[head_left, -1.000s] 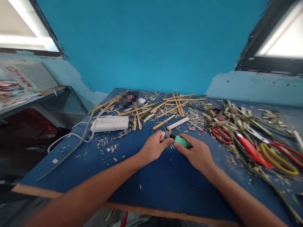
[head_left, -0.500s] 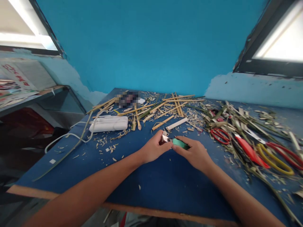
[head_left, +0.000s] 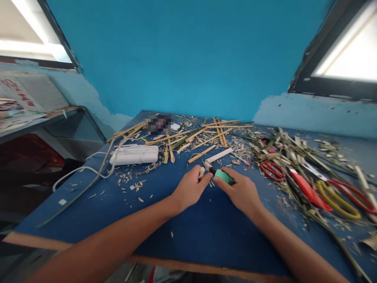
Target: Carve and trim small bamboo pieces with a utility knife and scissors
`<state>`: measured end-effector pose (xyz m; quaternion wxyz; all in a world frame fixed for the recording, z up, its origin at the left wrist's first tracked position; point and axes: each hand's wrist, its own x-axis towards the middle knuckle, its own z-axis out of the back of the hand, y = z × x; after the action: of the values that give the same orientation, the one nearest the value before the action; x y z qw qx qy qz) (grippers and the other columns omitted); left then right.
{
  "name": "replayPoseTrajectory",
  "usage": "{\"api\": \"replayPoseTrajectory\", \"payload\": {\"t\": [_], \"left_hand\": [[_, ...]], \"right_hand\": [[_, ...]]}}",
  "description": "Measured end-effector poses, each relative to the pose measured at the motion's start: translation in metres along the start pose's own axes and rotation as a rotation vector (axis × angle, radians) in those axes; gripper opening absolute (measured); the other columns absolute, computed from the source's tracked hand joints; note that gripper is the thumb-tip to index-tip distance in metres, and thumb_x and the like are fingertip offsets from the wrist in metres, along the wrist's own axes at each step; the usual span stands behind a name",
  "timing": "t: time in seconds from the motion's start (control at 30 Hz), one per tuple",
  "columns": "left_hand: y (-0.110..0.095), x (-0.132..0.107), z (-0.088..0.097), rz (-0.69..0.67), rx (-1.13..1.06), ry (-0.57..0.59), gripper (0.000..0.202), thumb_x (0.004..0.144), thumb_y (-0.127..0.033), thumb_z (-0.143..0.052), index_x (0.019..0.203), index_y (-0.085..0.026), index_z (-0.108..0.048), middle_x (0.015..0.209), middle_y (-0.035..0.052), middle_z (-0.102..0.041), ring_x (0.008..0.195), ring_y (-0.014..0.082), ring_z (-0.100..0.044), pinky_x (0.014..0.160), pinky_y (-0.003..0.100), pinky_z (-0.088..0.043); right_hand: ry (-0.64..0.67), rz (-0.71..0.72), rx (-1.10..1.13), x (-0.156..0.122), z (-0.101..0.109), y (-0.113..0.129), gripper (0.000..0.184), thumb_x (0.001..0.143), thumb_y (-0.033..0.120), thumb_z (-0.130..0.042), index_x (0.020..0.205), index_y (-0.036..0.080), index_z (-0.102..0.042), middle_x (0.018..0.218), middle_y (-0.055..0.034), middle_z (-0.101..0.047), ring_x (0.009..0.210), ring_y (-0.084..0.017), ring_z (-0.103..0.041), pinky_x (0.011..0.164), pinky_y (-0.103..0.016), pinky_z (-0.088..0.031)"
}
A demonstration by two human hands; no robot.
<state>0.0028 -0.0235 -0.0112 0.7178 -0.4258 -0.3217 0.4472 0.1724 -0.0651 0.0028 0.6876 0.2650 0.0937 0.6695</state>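
Observation:
My right hand (head_left: 242, 189) is closed around the green handle of a utility knife (head_left: 223, 176). Its bare blade points up and to the left, just beyond my left fingertips. My left hand (head_left: 190, 186) is closed, pinching a small pale piece of bamboo (head_left: 201, 172) between thumb and forefinger. Most of that piece is hidden by the fingers. Both hands are close together above the blue table (head_left: 203, 232). Just past them lie a flat pale strip (head_left: 219, 155) and a yellowish bamboo stick (head_left: 202, 154).
A white power strip (head_left: 134, 154) with its cable lies at left. Bamboo sticks (head_left: 218, 133) and shavings cover the back. On the right are red-handled scissors (head_left: 350, 194), yellow handles (head_left: 337, 200), a red tool (head_left: 308, 188) and green stalks. The wooden table edge (head_left: 176, 265) faces me.
The knife blade has swung away from the left thumb and now points further up and forward. More of the pale piece shows in my left fingers. The view shifted slightly.

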Motion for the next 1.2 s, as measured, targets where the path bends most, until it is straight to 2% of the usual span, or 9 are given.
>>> {"api": "replayPoseTrajectory", "payload": {"t": [0.07,0.13,0.23,0.33,0.5,0.67,0.93,1.2], "left_hand": [[0.000,0.001,-0.002,0.033,-0.118,0.005,0.035,0.079,-0.048,-0.048,0.069,-0.020,-0.031,0.057,-0.0066,-0.031,0.051,0.0085,-0.032,0.050,0.024,-0.025],[0.000,0.003,-0.002,0.068,-0.292,0.057,0.031,0.078,-0.043,-0.051,0.072,-0.020,-0.030,0.058,-0.0075,-0.029,0.050,0.0075,-0.032,0.049,0.023,-0.027],[0.001,0.007,0.000,0.108,-0.570,0.147,0.018,0.080,-0.032,-0.045,0.075,-0.020,-0.032,0.059,-0.0075,-0.028,0.047,0.0065,-0.028,0.048,0.022,-0.030],[0.004,0.011,0.001,0.114,-0.749,0.186,0.014,0.082,-0.031,-0.038,0.075,-0.019,-0.037,0.061,-0.0063,-0.030,0.047,0.0062,-0.027,0.047,0.022,-0.031],[0.002,0.014,0.004,0.140,-0.732,0.172,0.019,0.081,-0.035,-0.048,0.080,-0.016,-0.047,0.057,-0.0048,-0.040,0.050,0.0076,-0.040,0.053,0.024,-0.035],[0.000,0.014,0.006,0.130,-0.725,0.128,0.028,0.072,-0.037,-0.063,0.084,-0.014,-0.055,0.070,-0.0003,-0.054,0.063,0.0097,-0.050,0.063,0.025,-0.039],[-0.001,0.013,0.006,0.168,-0.846,0.147,0.027,0.069,-0.033,-0.067,0.083,-0.013,-0.056,0.068,-0.0009,-0.056,0.062,0.0101,-0.054,0.067,0.028,-0.042],[0.003,0.015,0.008,0.154,-0.782,0.220,0.026,0.073,-0.034,-0.064,0.084,-0.012,-0.058,0.067,-0.0006,-0.054,0.056,0.0076,-0.048,0.059,0.025,-0.038]], "right_hand": [[-0.016,-0.002,0.025,0.000,-0.001,-0.002,0.040,0.076,0.055,-0.051,0.102,0.029,-0.064,0.091,-0.0035,-0.070,0.080,-0.025,-0.065,0.063,-0.031,-0.048],[-0.017,-0.016,0.067,0.001,0.000,-0.005,0.042,0.075,0.056,-0.051,0.103,0.026,-0.064,0.090,-0.0044,-0.070,0.080,-0.025,-0.065,0.066,-0.032,-0.048],[0.005,-0.043,0.142,0.003,0.001,-0.007,0.043,0.075,0.055,-0.051,0.103,0.024,-0.064,0.088,-0.0054,-0.070,0.082,-0.026,-0.064,0.072,-0.036,-0.049],[0.046,-0.045,0.177,0.003,0.001,-0.009,0.043,0.075,0.054,-0.052,0.102,0.024,-0.065,0.090,-0.0064,-0.070,0.083,-0.026,-0.064,0.073,-0.037,-0.049],[0.065,0.006,0.197,0.003,0.005,-0.009,0.040,0.075,0.050,-0.054,0.103,0.023,-0.065,0.095,-0.0056,-0.069,0.084,-0.025,-0.064,0.075,-0.036,-0.049],[0.121,0.021,0.151,0.002,0.009,-0.008,0.038,0.075,0.050,-0.054,0.102,0.025,-0.065,0.094,-0.0035,-0.070,0.084,-0.025,-0.064,0.078,-0.038,-0.048],[0.162,0.012,0.139,0.002,0.010,-0.012,0.039,0.076,0.051,-0.052,0.104,0.026,-0.064,0.098,-0.0029,-0.069,0.087,-0.024,-0.064,0.078,-0.036,-0.048],[0.153,-0.012,0.085,0.002,0.010,-0.010,0.038,0.076,0.051,-0.052,0.101,0.027,-0.065,0.097,-0.0027,-0.069,0.085,-0.025,-0.064,0.075,-0.036,-0.048]]}}
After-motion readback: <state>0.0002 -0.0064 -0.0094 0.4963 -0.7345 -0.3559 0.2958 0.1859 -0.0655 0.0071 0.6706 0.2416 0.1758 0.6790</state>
